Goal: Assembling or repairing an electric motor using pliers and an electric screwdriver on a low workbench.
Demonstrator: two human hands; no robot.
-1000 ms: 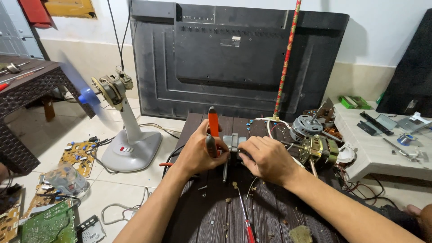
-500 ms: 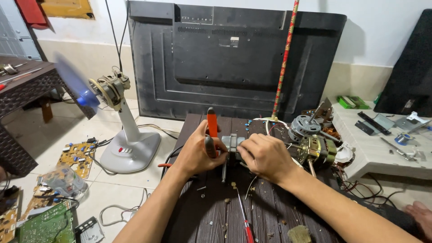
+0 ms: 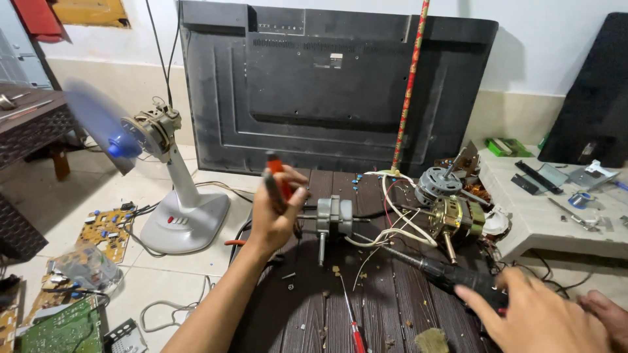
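Motor: we see the small grey motor [image 3: 333, 216] mid-counter [image 3: 392, 307], just right of our left hand [image 3: 278, 212].
Handling: we judge it heavy and stiff; take the body, not the wires [image 3: 392, 216].
Left hand: clasps an orange-handled screwdriver [image 3: 278, 180].
Right hand [image 3: 540, 320]: spread, empty, by the black tool [image 3: 451, 274].

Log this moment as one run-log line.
left hand: holds orange-handled screwdriver | right hand: on black soldering iron | grey motor: on dark table

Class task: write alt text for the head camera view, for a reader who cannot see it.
A person's left hand grips a red-handled screwdriver beside a small grey metal motor on a dark slatted wooden table. Their right hand reaches toward a black soldering iron. Behind stands a large black television back panel.
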